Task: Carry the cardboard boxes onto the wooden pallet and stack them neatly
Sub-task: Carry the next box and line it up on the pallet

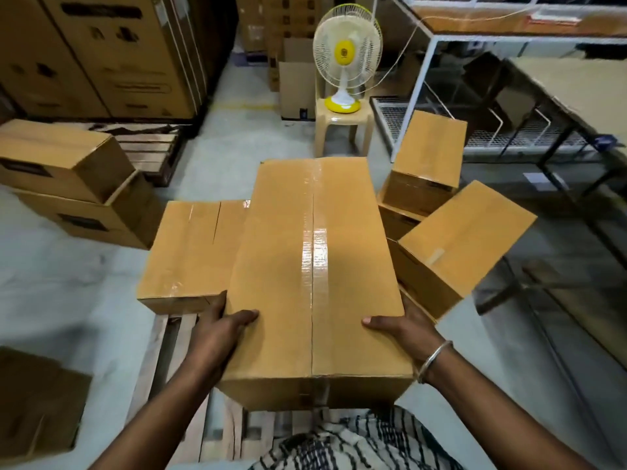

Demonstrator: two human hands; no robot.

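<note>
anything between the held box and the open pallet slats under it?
Nothing visible. Both hands, left hand and right hand, hold the long taped cardboard box over the wooden pallet, beside a smaller taped cardboard box.

Big taped cardboard box [315,266] held w/ both hands over wooden pallet [176,337]: left hand [217,329] grips near-left edge, right hand [403,325] near-right edge, thumbs on top. Smaller box [190,249] on pallet just left of it. Tilted boxes [454,239] at right. Fan [346,56] on plastic stool [342,125] far centre.
</note>
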